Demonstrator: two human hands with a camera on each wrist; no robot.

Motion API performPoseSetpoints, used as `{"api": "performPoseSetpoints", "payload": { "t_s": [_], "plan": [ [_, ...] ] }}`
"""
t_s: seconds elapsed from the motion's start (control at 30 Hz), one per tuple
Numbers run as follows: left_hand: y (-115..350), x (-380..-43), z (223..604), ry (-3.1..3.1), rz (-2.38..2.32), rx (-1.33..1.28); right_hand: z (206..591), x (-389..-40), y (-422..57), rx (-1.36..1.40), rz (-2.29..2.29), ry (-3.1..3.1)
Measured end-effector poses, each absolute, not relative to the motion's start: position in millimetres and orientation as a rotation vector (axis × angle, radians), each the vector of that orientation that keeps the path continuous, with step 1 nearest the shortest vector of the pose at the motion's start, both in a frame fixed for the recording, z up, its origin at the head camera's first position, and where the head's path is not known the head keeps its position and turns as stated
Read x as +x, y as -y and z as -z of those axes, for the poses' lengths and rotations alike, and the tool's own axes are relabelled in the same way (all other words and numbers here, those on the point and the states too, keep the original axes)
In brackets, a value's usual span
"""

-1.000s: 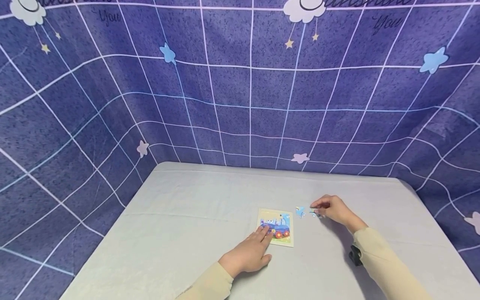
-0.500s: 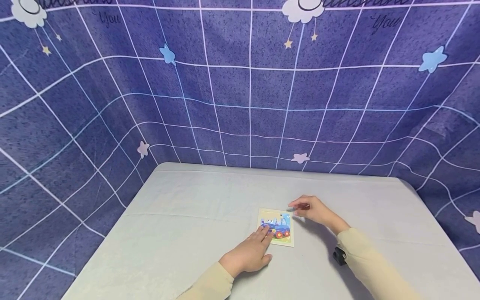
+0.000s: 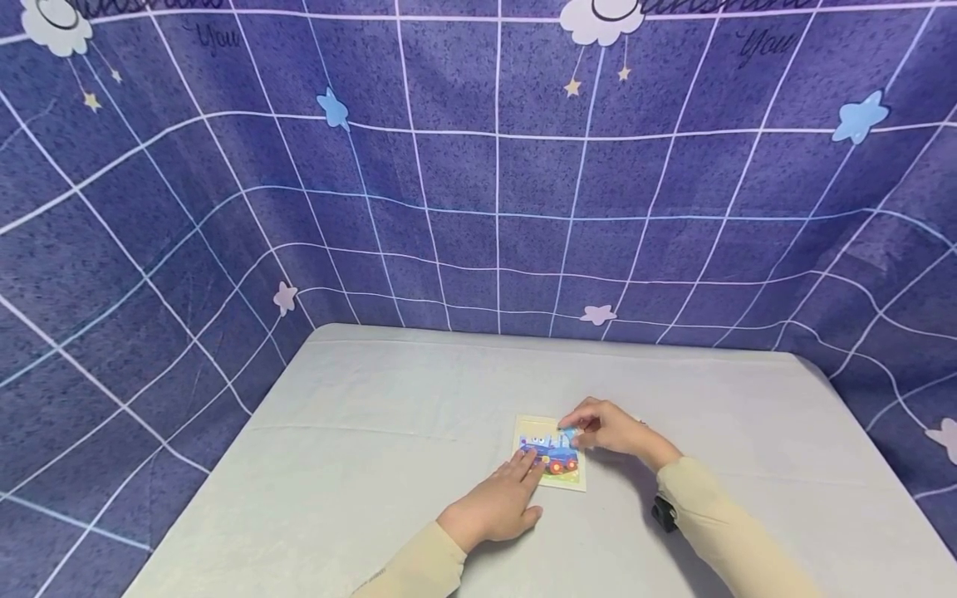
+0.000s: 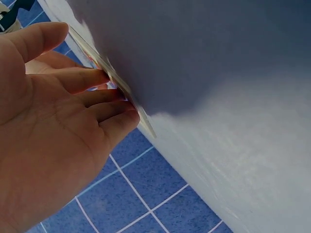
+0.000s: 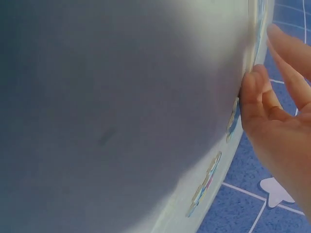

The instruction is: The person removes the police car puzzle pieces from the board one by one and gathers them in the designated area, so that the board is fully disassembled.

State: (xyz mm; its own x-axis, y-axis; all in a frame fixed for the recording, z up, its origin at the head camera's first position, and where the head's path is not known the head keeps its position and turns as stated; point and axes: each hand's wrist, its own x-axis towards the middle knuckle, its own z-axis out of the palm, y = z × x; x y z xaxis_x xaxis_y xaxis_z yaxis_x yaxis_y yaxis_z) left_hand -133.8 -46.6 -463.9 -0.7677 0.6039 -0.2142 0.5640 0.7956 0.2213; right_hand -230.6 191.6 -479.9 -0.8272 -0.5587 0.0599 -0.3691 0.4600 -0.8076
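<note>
A small square jigsaw puzzle board [image 3: 549,486] with a pale frame lies on the table, its picture a blue cartoon tractor with red wheels. My left hand [image 3: 495,502] rests on its lower left part, fingers extended; in the left wrist view those fingertips [image 4: 129,116] meet the board's edge. Over the upper right corner my right hand [image 3: 609,425] pinches a blue jigsaw piece [image 3: 568,434] between thumb and fingers, the piece mostly hidden by them. Bare beige shows along the board's upper left. In the right wrist view, two loose jigsaw pieces, one nearer [image 5: 206,184] and one farther [image 5: 233,120], lie beside my right hand.
A light grey cloth covers the table [image 3: 359,465]. Behind it and at the sides hangs a blue curtain [image 3: 449,208] with a white grid, stars and clouds. A dark device [image 3: 663,512] sits at my right wrist.
My right hand has moved left from the loose pieces to the board's upper right corner and come lower over it. My left hand has stayed on the board.
</note>
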Motion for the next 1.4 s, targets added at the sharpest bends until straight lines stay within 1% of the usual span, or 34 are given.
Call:
{"api": "performPoseSetpoints", "payload": {
  "t_s": [0.33,1.1,1.4],
  "plan": [
    [46.3,-132.9,460.6,-2.712,-0.207,0.898,477.4,-228.8,-185.5,-0.767,1.209,-2.507],
    [48.1,-131.7,461.7,-2.701,-0.241,0.902,482.6,-227.4,-185.2,-0.807,1.302,-2.546],
    [48.0,-132.1,462.9,-2.714,-0.223,0.911,484.7,-228.1,-185.5,-0.774,1.353,-2.547]
  ]
}}
